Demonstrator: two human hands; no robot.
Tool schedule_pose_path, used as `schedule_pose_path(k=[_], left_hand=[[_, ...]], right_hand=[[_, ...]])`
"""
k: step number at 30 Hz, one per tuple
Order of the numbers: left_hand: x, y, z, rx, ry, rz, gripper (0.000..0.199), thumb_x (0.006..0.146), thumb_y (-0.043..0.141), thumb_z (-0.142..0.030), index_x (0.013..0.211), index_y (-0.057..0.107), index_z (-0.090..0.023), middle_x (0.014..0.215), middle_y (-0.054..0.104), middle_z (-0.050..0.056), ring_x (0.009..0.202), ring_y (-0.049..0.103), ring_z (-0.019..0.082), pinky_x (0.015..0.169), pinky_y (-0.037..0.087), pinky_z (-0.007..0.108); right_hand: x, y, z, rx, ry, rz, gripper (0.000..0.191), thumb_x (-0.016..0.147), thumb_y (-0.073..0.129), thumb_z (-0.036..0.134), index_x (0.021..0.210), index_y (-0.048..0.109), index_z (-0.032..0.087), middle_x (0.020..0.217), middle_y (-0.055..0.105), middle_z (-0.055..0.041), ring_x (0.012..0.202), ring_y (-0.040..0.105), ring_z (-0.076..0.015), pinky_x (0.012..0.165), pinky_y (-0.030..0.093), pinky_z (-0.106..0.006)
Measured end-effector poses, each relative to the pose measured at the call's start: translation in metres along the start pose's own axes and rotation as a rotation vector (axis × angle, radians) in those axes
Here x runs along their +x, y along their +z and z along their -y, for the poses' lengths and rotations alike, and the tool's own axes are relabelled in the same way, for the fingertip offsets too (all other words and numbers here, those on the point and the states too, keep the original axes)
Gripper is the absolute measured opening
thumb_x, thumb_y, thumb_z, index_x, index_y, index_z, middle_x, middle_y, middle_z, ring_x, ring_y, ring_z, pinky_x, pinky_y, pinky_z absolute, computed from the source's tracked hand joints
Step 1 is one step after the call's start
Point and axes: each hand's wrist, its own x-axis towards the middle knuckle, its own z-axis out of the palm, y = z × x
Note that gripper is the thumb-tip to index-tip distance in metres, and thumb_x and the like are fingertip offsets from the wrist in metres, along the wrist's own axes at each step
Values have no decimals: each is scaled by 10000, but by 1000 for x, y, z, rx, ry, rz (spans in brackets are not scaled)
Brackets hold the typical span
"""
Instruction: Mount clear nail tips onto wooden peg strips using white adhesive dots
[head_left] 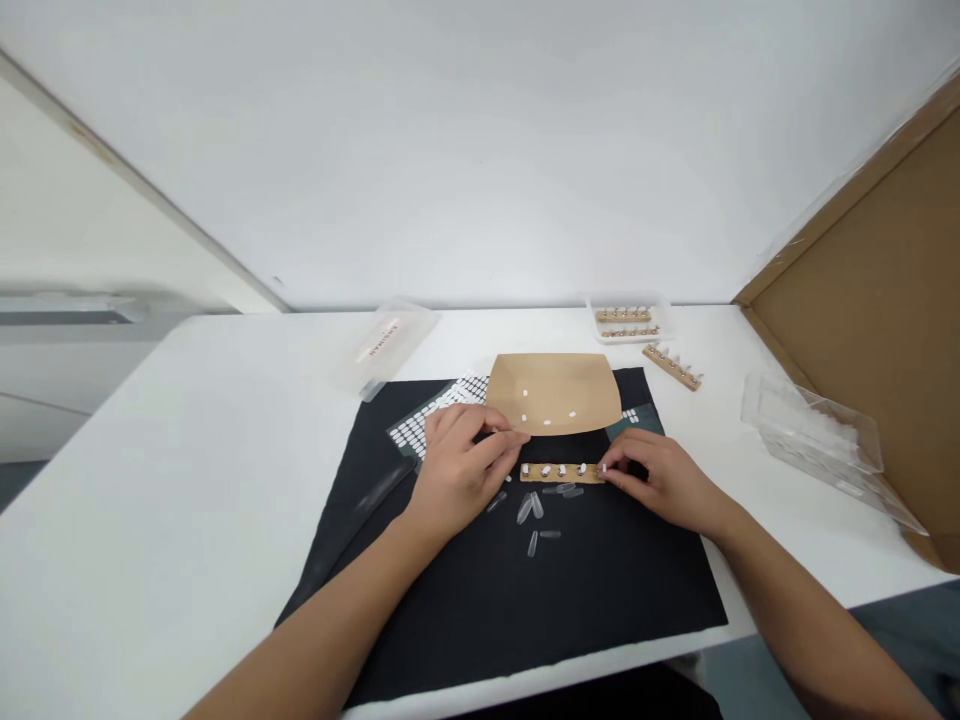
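A narrow wooden nail stand [553,474] lies across the black cloth [525,600], with a row of small metal pegs topped by white oval stickers. My right hand [649,475] pinches at the stand's right end, its fingertips around the last peg and a white sticker. Left of the stand, my left hand [469,465] has its thumb and index finger pressed together at the front edge of the brown paper tray [555,385]. What they hold is too small to make out. Clear false nails [531,507] are scattered in front of the stand.
Sheets of white stickers [420,425] lie under the tray's left side. Behind, a clear box [630,325] holds more nail stands, with another stand [673,367] beside it. A clear plastic case [817,425] sits right; a printed translucent lid [390,345] lies back left.
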Motion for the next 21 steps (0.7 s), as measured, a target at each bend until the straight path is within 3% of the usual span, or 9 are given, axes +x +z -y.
schedule_pose_path(k=[8,12,21], left_hand=[[1,-7,-10,-102,110,65,192,885,620,-98,1007,718,-209,892,689,46,839,660,219,873,419,432],[2,-12,-13,-150,167,157,213,868,652,-196,1074,704,-184,946,727,72,859,699,241,848,435,434],[-1,-8,-15,-59,193,217,290,937,742,-377,1136,717,-167,1056,783,79,932,729,255,790,451,395]], right_hand=[[0,1,-3,28,11,13,68,1023,687,244,1040,752,231,968,684,-32,779,666,-155,723,560,-299],[0,0,-4,64,32,45,84,1025,677,249,1060,752,237,996,674,-40,774,661,-152,730,563,-304],[1,1,-3,129,57,62,94,1005,680,201,1057,740,252,1024,637,-32,801,659,-149,741,567,-300]])
